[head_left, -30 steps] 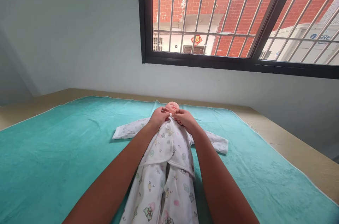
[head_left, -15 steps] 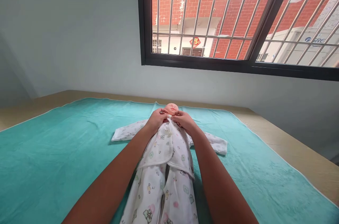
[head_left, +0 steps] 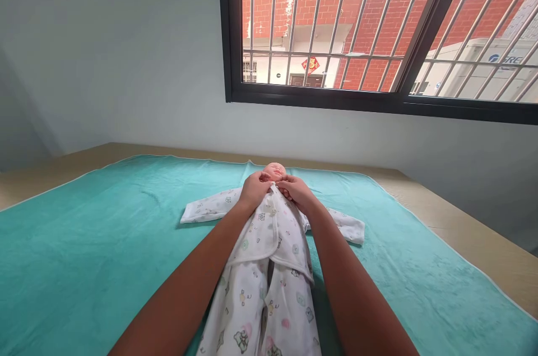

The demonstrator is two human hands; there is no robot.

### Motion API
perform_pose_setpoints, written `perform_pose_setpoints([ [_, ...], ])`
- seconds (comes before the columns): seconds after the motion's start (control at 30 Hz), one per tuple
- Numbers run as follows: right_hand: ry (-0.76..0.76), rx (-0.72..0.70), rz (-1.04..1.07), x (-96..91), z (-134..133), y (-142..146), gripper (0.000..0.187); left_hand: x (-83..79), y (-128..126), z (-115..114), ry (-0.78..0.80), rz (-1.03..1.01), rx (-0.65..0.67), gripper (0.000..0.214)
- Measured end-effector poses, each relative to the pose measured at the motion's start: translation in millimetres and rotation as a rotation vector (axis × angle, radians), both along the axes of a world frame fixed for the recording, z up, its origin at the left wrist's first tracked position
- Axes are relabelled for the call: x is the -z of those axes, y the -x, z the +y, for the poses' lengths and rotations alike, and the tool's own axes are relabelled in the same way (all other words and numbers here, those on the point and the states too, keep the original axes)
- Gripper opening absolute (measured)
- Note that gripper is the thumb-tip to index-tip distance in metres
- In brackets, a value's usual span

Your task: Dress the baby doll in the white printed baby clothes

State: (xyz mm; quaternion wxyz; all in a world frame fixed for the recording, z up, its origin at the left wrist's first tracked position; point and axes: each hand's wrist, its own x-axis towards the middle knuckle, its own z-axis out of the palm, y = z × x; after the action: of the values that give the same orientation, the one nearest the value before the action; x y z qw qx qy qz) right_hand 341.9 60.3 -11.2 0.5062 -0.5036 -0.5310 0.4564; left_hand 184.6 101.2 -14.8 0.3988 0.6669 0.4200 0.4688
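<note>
A baby doll (head_left: 275, 170) lies on its back, its head at the far end. It wears a white printed baby jacket (head_left: 256, 232) with sleeves spread to both sides, and matching trousers (head_left: 239, 305). At the neck, my left hand (head_left: 255, 189) pinches the collar from the left. My right hand (head_left: 295, 190) pinches the collar's other side, its fingertips close to those of the left. A small button shows lower on the jacket front. My fingers partly hide the collar and the doll's chin.
Under the doll a turquoise blanket (head_left: 105, 244) covers most of a light wooden surface (head_left: 454, 227). Behind stands a pale wall (head_left: 126, 64) with a dark-framed, barred window (head_left: 319, 99) at upper right.
Both hands stay at the collar, the left fingertips now nearer to the right ones. The whole view has shifted slightly; the doll and blanket lie as before.
</note>
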Motion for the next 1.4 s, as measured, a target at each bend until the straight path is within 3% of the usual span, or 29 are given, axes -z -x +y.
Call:
perform_pose_setpoints([
  [0.3,-0.01,0.012,-0.009,1.0,0,1,0.02,6.5,-6,1,-0.173,0.237,-0.159,0.022],
  [0.93,-0.058,0.033,-0.016,3.2,-3,2,0.024,3.5,-2,0,-0.179,0.263,-0.111,0.022],
  [1.4,-0.094,0.11,-0.26,-4.5,0,10,0.02,6.0,0,3,-0.147,0.248,-0.085,0.024],
])
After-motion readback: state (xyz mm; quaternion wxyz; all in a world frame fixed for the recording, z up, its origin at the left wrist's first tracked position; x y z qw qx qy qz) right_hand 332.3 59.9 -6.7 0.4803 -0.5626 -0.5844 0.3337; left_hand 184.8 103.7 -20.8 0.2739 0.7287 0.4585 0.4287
